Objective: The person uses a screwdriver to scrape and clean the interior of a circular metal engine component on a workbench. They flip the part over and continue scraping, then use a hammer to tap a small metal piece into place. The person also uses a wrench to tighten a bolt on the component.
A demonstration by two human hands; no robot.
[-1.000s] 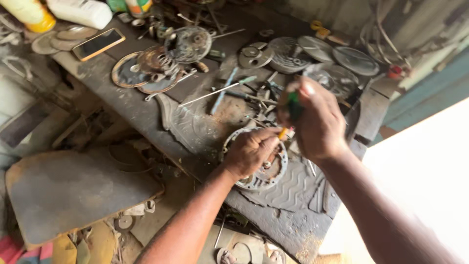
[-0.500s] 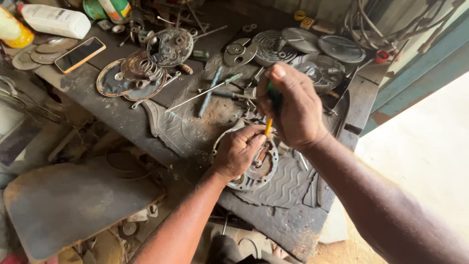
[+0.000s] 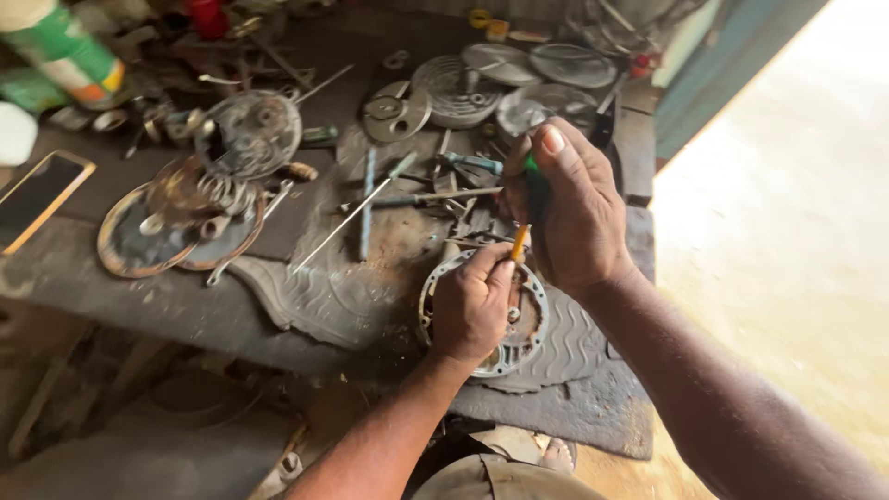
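Right hand [image 3: 569, 218] fisted round a green-and-yellow screwdriver [image 3: 524, 231], tip down on the round metal motor end plate [image 3: 519, 324] lying on the cluttered workbench [image 3: 111, 287] (ribbed mat under it), left hand [image 3: 470, 310] pressed closed over the plate; a slipping tip could jab those fingers.

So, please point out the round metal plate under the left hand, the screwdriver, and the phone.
round metal plate [image 3: 530, 344]: head view, right rim.
screwdriver [image 3: 519, 243]: head view, yellow shaft part.
phone [image 3: 39, 197]: head view, dark screen.
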